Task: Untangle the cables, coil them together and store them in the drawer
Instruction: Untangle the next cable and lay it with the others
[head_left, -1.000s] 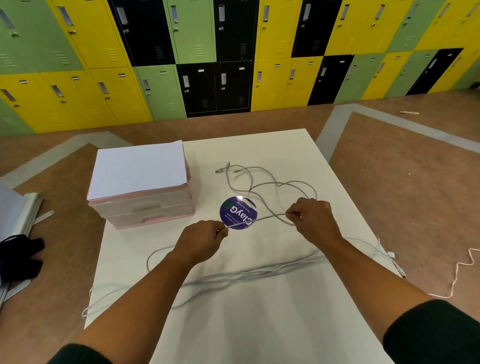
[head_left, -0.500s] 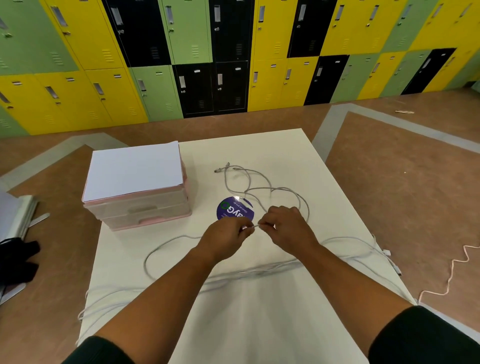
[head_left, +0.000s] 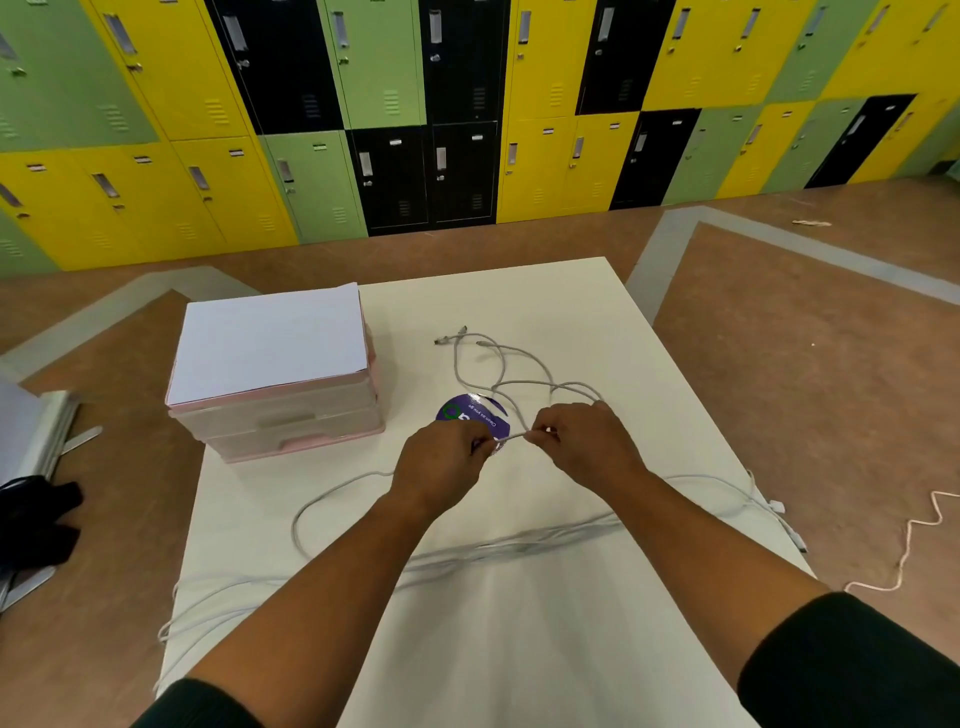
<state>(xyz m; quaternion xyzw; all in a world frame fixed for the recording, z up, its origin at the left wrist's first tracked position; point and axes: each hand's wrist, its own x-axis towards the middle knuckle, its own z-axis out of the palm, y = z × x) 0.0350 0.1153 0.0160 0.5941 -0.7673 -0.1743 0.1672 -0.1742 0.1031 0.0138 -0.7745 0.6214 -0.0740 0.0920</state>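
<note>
1. Lockers (head_left: 467, 104) in yellow, green and black filled the far wall, and brown floor ran up to a white worktop (head_left: 519, 665).
2. On my feed the left hand (head_left: 441, 462) and the right hand (head_left: 584, 441) sat close together above the middle of the worktop. Each pinched the same short stretch of the grey cables (head_left: 519, 543) between thumb and fingers.
3. Beyond the hands the cables lay in loose loops, with their connector ends (head_left: 449, 336) towards the far edge.
4. Nearer me, a bundle of strands crossed the worktop from its left edge to its right, where white plugs (head_left: 776, 505) lay at the edge.
5. A round purple sticker (head_left: 467, 413) showed partly behind the left hand.
6. A pink drawer unit (head_left: 291, 421) stood at the far left of the worktop, well apart from the cables. Both its drawers were pushed in and a white sheet (head_left: 270, 348) lay on top.
7. A pale cord (head_left: 919, 525) snaked over the floor at the right.
</note>
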